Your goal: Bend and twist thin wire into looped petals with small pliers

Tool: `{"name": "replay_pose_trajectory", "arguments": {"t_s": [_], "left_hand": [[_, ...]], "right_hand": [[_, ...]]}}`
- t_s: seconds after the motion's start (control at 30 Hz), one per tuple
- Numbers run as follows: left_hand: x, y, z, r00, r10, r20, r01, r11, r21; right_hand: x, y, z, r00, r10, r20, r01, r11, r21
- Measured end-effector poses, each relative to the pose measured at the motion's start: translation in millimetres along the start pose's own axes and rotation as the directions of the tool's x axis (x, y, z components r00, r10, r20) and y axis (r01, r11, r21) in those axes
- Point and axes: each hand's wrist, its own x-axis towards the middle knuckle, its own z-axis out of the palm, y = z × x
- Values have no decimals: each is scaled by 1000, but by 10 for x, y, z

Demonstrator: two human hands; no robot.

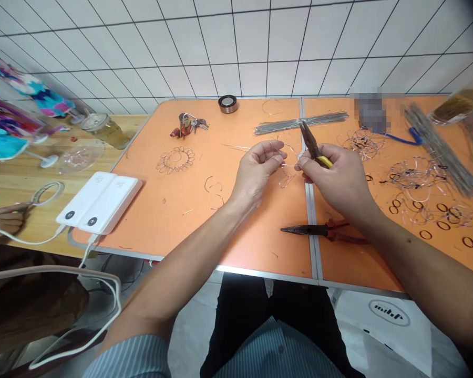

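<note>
Over the middle of the orange table my left hand (258, 170) pinches a thin piece of wire (287, 178) bent into loops. My right hand (333, 176) is closed around pliers (310, 140) with yellow grips, jaws pointing up and away. Its thumb and forefinger also meet at the wire's right side. Below the right hand lies a second pair of pliers (315, 230) with long dark jaws and reddish handles. A flower-shaped wire ring (176, 160) rests to the left of my left hand. Behind both hands is a bundle of straight wires (301, 123).
Tangled wire pieces (418, 173), small dark rings (443, 226) and a thick wire bundle (443, 149) cover the right side. Tape (227, 104) and keys (189, 125) sit at the back. At left are white power banks (100, 202), a cup (104, 130) and another person's hand (3, 223).
</note>
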Motion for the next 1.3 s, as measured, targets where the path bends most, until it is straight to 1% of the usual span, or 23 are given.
{"name": "replay_pose_trajectory", "arguments": {"t_s": [0.13, 0.23, 0.5, 0.6, 0.67, 0.77, 0.9, 1.0, 1.07, 1.13, 1.23, 1.3], "left_hand": [[-16, -2, 19, 1000, 29, -6, -29, 999, 18], [-34, 17, 23, 999, 40, -17, -39, 998, 57], [-14, 2, 8, 996, 77, 48, -81, 992, 101], [8, -7, -3, 995, 72, 68, -79, 992, 100], [17, -2, -12, 995, 60, 79, -67, 994, 85], [24, 29, -30, 996, 0, 86, -3, 999, 38], [40, 83, -67, 983, -143, 115, 146, 989, -22], [58, 89, -90, 969, -212, 124, 218, 975, -39], [66, 80, -96, 966, -227, 125, 233, 972, -34], [66, 70, -94, 969, -215, 118, 219, 976, -18], [53, 59, -79, 984, -147, 102, 146, 989, 18], [42, 48, -68, 990, -97, 107, 94, 995, 35]], "right_hand": [[-19, -22, -5, 1000, 17, 2, -17, 1000, 14], [-34, -37, 2, 999, 34, 24, -35, 999, 40], [-51, -91, -8, 998, 53, 30, -54, 997, 45], [-52, -87, -11, 997, 63, 38, -64, 997, 38], [-50, -73, -13, 997, 49, 55, -51, 998, 39], [-38, -26, -22, 999, -23, 47, 20, 998, 54], [-10, 71, -50, 983, -182, -1, 182, 979, 89], [-4, 127, -54, 956, -292, 22, 290, 956, 47], [-13, 138, -41, 945, -323, 44, 322, 946, 13], [-24, 128, -24, 956, -288, 53, 287, 958, 22], [-29, 90, -11, 983, -175, 48, 170, 981, 88], [-27, 62, -16, 992, -110, 60, 102, 987, 125]]}}
